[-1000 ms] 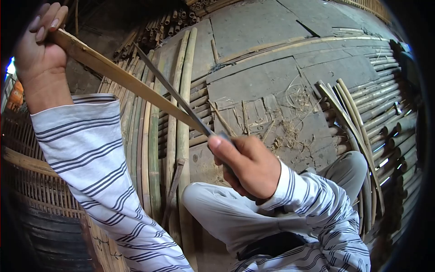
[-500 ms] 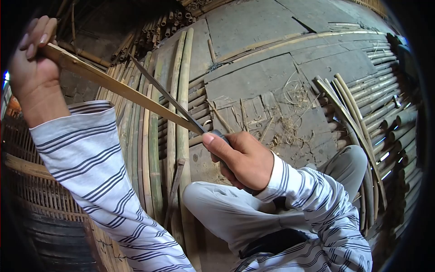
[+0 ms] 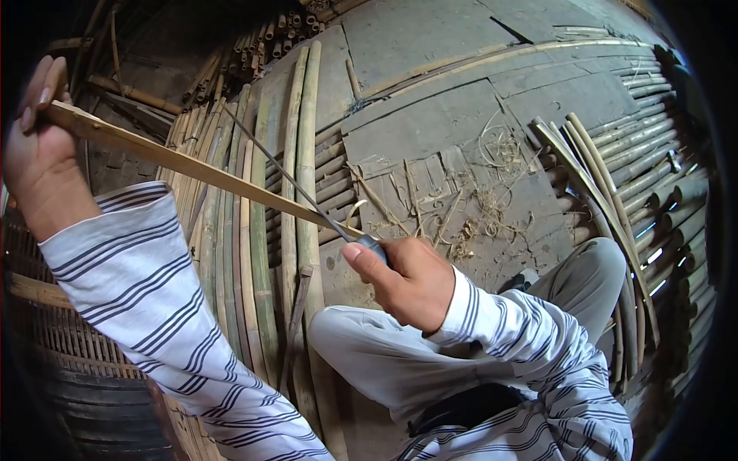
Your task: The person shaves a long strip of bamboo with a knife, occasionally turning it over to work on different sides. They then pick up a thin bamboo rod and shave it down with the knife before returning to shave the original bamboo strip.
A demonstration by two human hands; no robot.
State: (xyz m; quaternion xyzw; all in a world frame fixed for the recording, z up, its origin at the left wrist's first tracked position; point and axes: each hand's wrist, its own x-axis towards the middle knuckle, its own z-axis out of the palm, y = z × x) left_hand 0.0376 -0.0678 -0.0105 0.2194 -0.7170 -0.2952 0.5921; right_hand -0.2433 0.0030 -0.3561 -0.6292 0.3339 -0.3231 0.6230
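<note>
At the far left my left hand [image 3: 48, 157] grips one end of a long, flat bamboo strip [image 3: 196, 168], its fingers bent over that end. The strip slants down to the right, toward my right hand [image 3: 407, 278]. Wrapped round the dark handle of a knife [image 3: 286, 175], my right hand has its thumb along the top near the blade. The long, thin blade points up and left and crosses over the strip close to the handle. A small pale curl [image 3: 354, 213] shows beside this crossing.
Long bamboo poles [image 3: 307, 131] lie to the left of my bent legs. Thin shavings [image 3: 480, 215] are scattered on the boards ahead. More bamboo lengths [image 3: 588, 184] rest at the right over a slatted floor [image 3: 642, 150]. A woven basket [image 3: 77, 338] stands at lower left.
My left hand has moved left and down with the strip's end. The knife blade has turned and looks thinner, nearly edge-on. My right hand has shifted slightly down.
</note>
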